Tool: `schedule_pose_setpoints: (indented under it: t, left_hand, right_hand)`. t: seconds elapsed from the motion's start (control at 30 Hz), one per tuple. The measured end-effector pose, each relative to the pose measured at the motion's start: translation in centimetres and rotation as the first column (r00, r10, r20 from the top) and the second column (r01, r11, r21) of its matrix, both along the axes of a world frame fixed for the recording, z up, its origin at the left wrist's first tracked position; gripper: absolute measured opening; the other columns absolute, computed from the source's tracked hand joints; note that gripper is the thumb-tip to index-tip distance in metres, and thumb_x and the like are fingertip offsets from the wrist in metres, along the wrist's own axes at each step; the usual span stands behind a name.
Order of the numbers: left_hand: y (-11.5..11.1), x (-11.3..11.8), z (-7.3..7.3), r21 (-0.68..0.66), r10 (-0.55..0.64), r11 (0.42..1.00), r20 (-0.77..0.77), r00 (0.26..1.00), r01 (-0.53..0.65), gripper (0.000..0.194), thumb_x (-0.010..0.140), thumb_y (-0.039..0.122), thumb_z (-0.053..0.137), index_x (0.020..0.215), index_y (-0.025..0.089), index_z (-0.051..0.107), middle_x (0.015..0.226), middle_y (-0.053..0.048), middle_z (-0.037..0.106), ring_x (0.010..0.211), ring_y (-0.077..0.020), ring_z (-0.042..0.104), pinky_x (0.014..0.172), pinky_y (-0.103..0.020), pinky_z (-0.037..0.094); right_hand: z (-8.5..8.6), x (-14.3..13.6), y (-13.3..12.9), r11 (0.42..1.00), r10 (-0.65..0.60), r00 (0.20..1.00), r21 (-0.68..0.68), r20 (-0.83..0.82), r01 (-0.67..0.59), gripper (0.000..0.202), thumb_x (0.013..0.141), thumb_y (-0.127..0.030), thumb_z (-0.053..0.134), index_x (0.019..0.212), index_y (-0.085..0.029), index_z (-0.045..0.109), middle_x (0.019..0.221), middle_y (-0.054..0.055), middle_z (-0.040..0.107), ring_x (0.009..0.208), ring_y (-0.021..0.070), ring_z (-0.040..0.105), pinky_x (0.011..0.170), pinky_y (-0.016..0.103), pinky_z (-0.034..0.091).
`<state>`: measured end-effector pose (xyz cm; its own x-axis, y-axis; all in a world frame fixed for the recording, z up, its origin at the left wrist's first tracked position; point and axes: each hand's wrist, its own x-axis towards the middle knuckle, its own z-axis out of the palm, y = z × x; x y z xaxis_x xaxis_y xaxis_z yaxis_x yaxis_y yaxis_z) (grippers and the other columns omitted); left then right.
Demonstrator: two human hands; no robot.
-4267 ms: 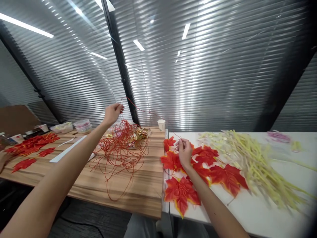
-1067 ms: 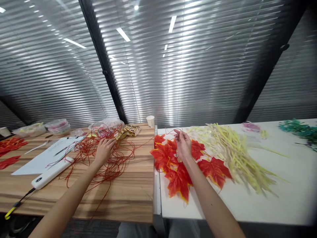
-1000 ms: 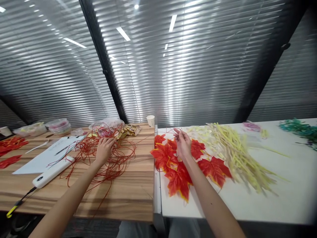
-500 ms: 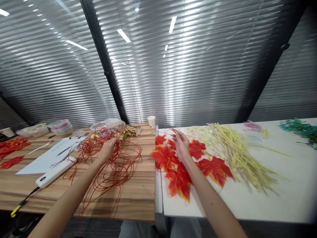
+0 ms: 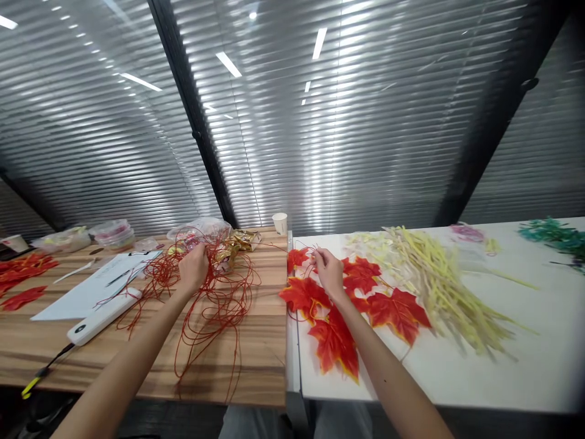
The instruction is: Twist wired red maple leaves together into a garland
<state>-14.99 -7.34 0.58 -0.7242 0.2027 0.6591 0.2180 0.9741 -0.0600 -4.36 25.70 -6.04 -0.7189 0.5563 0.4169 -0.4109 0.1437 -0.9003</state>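
Observation:
My left hand point(image 5: 194, 267) is closed on strands of a tangled red cord point(image 5: 219, 311), which spreads over the wooden table. Over the white table, my right hand point(image 5: 327, 268) pinches a thin stretch of the same red cord between thumb and fingers. A length of cord runs across the gap between the two tables. Red artificial maple leaves point(image 5: 336, 341) with yellow edges lie below and around my right hand. Gold-wrapped packets point(image 5: 247, 239) sit just beyond the tangle.
Pale yellow strips point(image 5: 439, 286) are heaped right of the leaves. A paper cup point(image 5: 280, 224) stands at the back near the seam. To the left lie a clipboard with paper point(image 5: 91, 289), a white power bank-like device point(image 5: 104, 317) and plastic tubs point(image 5: 112, 235). Green foliage point(image 5: 555, 241) is far right.
My left hand has moved slightly left and up, pulling cord with it. My right hand has come down a little, its fingers now pinched closer, and the leaves beneath have shifted slightly.

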Motion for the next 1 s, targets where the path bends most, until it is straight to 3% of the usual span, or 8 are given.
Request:
schedule_pose_setpoints:
  t: [0.13,0.23,0.37,0.43,0.53,0.7,0.83,1.0]
  left_hand:
    - [1.1,0.7,-0.5,-0.149,-0.255,0.956,0.010,0.967,0.254,0.028,0.083,0.018,0.034,0.099,0.014,0.057,0.089,-0.010,0.060,0.090,-0.0226,0.048,0.079,-0.033,0.037]
    - [2.5,1.3,-1.1,-0.157,-0.391,0.900,0.125,0.912,0.407,0.031,0.080,0.011,0.034,0.104,0.012,0.054,0.099,-0.011,0.057,0.093,-0.0201,0.048,0.082,-0.031,0.038]
    - [4.6,2.3,-1.6,-0.200,-0.409,0.869,0.224,0.885,0.452,0.029,0.079,0.008,0.034,0.099,0.012,0.055,0.095,-0.010,0.056,0.091,-0.0194,0.048,0.080,-0.030,0.039]
    - [5.5,2.7,-1.8,-0.244,-0.375,0.869,0.242,0.895,0.430,0.025,0.080,0.011,0.036,0.095,0.013,0.056,0.088,-0.009,0.056,0.085,-0.0198,0.048,0.075,-0.031,0.038]
    - [6.5,3.1,-2.1,-0.292,-0.373,0.856,0.224,0.900,0.427,0.021,0.082,0.015,0.039,0.095,0.015,0.056,0.087,-0.009,0.055,0.084,-0.0204,0.048,0.073,-0.032,0.036]
    - [7.7,3.8,-2.9,-0.335,-0.372,0.841,0.212,0.903,0.425,0.022,0.084,0.016,0.038,0.098,0.016,0.054,0.088,-0.009,0.055,0.085,-0.0195,0.047,0.073,-0.031,0.034]
    - [8.3,4.4,-3.5,-0.333,-0.352,0.853,0.204,0.914,0.403,0.022,0.083,0.015,0.039,0.098,0.016,0.054,0.090,-0.009,0.055,0.087,-0.0205,0.047,0.073,-0.032,0.034]
    - [7.6,4.4,-3.9,-0.327,-0.346,0.852,0.235,0.908,0.410,0.026,0.082,0.013,0.039,0.105,0.014,0.052,0.095,-0.010,0.056,0.090,-0.0208,0.047,0.075,-0.032,0.035]
  right_hand:
    - [1.0,0.6,-0.5,0.999,-0.050,0.998,-0.025,-0.027,0.049,0.023,0.073,-0.041,0.057,0.075,-0.019,0.063,0.060,-0.001,0.060,0.055,0.0110,0.052,0.059,0.023,0.040]
    - [1.8,1.1,-1.4,0.958,0.199,0.980,-0.205,-0.027,-0.200,0.027,0.069,-0.043,0.062,0.076,-0.017,0.061,0.061,0.001,0.062,0.056,0.0116,0.055,0.055,0.022,0.041]
    - [2.3,2.2,-3.4,0.647,0.712,0.702,-0.390,0.004,-0.655,0.028,0.066,-0.040,0.067,0.077,-0.015,0.059,0.088,0.006,0.065,0.072,0.0143,0.062,0.062,0.024,0.047]
    - [2.2,2.7,-4.3,0.519,0.812,0.583,-0.448,-0.007,-0.728,0.026,0.067,-0.037,0.067,0.080,-0.015,0.059,0.098,0.007,0.063,0.083,0.0154,0.062,0.071,0.027,0.049]
    - [1.9,3.0,-5.1,0.441,0.839,0.540,-0.500,-0.065,-0.745,0.023,0.066,-0.032,0.068,0.080,-0.016,0.057,0.112,0.007,0.058,0.091,0.0136,0.060,0.078,0.027,0.048]
    - [1.7,2.6,-5.0,0.418,0.798,0.578,-0.535,-0.169,-0.734,0.022,0.065,-0.031,0.069,0.077,-0.017,0.056,0.114,0.006,0.057,0.095,0.0133,0.058,0.072,0.022,0.048]
    - [1.7,2.1,-4.3,0.474,0.754,0.635,-0.532,-0.166,-0.702,0.026,0.065,-0.037,0.069,0.075,-0.016,0.057,0.092,0.007,0.065,0.087,0.0153,0.060,0.075,0.029,0.049]
    - [1.8,1.7,-2.8,0.537,0.651,0.732,-0.559,-0.203,-0.632,0.026,0.061,-0.035,0.072,0.074,-0.016,0.058,0.072,0.000,0.061,0.071,0.0138,0.061,0.075,0.031,0.051]
